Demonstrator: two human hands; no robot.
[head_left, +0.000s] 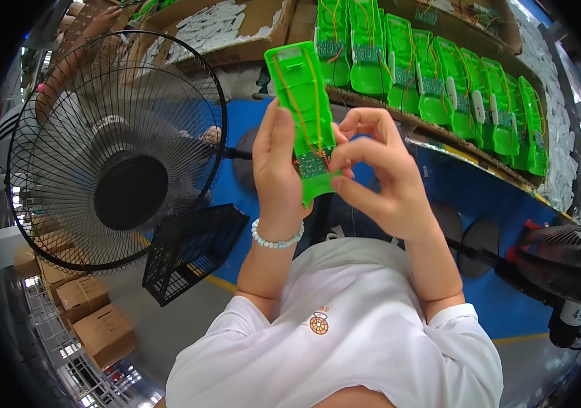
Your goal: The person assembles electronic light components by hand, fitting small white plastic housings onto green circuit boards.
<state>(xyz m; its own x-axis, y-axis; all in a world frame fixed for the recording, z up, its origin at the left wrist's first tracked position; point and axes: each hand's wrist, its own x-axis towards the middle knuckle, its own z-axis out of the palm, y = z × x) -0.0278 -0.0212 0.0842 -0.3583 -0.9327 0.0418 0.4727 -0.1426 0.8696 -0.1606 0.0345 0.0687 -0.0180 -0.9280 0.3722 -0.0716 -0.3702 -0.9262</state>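
My left hand is closed around a bright green plastic housing half, held up in front of me with its open inner side showing. Orange and yellow wires run along the inside to a small green circuit board near the lower end. At the right edge of that board is my right hand, its thumb and forefinger brought close together beside the wires. Whatever lies between those fingertips is too small or hidden to name. A beaded bracelet circles my left wrist.
Several similar green housings with boards and wires stand in a row along the bench at the back right. A large black fan fills the left side, beside a black crate. Cardboard boxes sit lower left; another fan stands right.
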